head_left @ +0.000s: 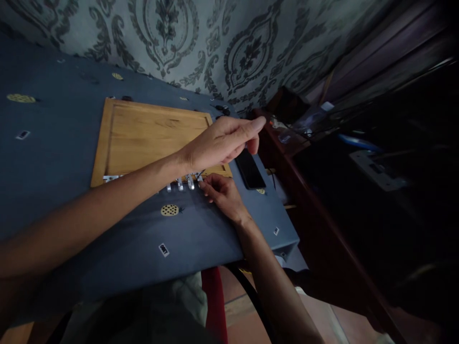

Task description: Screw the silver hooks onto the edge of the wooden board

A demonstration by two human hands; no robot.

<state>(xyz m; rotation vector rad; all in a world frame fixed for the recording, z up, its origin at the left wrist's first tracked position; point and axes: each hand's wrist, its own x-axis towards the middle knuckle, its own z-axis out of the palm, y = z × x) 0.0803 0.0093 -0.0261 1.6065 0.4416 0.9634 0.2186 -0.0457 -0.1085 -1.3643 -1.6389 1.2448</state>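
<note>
- Wooden board lies flat on the blue worktop, left of the frame's centre, its long axis running left to right across the frame and its far edge dipping slightly toward the right.
- Metal fittings line the board's near edge in a row, their free ends pointing toward the bottom of the frame.
- Left hand is above the board's right end, fingers curled and thumb pointing right; whether it grasps anything I cannot tell. Its forearm crosses over the near edge.
- Right hand sits just below the board's near right corner, thumb and fingertips pinching the right-end fitting.
- Phone lies right of the board.
- Clear plastic shows at upper right, too dim to tell whether it contains anything.
</note>
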